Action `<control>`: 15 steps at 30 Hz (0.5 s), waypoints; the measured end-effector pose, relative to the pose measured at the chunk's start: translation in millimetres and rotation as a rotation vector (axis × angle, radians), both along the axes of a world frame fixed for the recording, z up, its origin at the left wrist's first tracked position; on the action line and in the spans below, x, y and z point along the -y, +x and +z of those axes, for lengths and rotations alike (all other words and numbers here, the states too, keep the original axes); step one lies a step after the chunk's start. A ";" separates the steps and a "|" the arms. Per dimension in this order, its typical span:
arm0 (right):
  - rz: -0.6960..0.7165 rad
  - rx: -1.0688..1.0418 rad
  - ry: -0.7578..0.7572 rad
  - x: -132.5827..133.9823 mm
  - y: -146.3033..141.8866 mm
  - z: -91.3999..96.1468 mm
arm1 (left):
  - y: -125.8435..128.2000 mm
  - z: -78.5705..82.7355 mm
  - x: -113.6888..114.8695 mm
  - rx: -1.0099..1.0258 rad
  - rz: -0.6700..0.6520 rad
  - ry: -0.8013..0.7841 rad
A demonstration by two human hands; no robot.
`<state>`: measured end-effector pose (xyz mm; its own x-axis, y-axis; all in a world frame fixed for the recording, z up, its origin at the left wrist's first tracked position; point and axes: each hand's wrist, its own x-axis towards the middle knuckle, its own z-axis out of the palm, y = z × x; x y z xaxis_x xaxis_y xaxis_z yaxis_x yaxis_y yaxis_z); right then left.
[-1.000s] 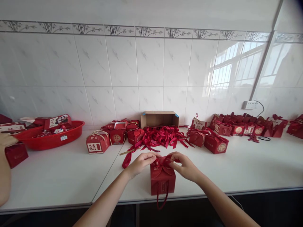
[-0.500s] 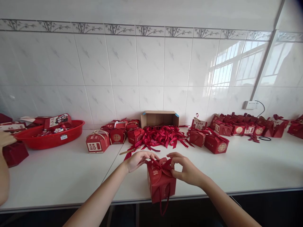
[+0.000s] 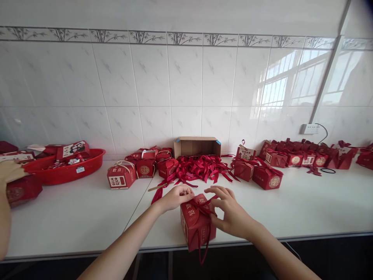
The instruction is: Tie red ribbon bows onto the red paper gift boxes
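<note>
A red gift box (image 3: 196,229) with pale lettering stands at the table's front edge, a cord handle hanging down its near side. Across its top runs a dark red ribbon (image 3: 204,210). My left hand (image 3: 175,199) is closed in a pinch on the ribbon at the box's upper left. On the right, my right hand (image 3: 233,213) has thumb and forefinger bent together at the ribbon's other side, its remaining fingers raised. The fingertips partly cover the knot area.
Behind the box lies a heap of red ribbons (image 3: 201,168) before an open cardboard carton (image 3: 198,147). Several red boxes (image 3: 121,175) stand on both sides. A red basin (image 3: 62,174) holds packets at left, where another person's hand (image 3: 13,171) touches a box.
My left hand's fingers have closed more tightly and risen slightly. The ribbon on the right is pulled up between my right fingers. The other person's box at far left has shifted right.
</note>
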<state>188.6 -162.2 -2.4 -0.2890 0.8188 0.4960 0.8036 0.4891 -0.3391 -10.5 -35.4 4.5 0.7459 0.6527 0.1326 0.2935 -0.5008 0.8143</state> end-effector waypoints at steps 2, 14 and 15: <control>-0.007 0.030 0.022 0.6 -1.7 0.3 | 2.7 -3.6 -2.0 0.002 0.032 0.092; -0.063 0.045 0.069 0.6 -4.5 -9.8 | -3.8 -9.2 4.3 -0.160 0.200 0.603; -0.068 0.045 0.076 0.7 -5.2 -10.6 | -3.7 -9.6 3.6 -0.158 0.212 0.618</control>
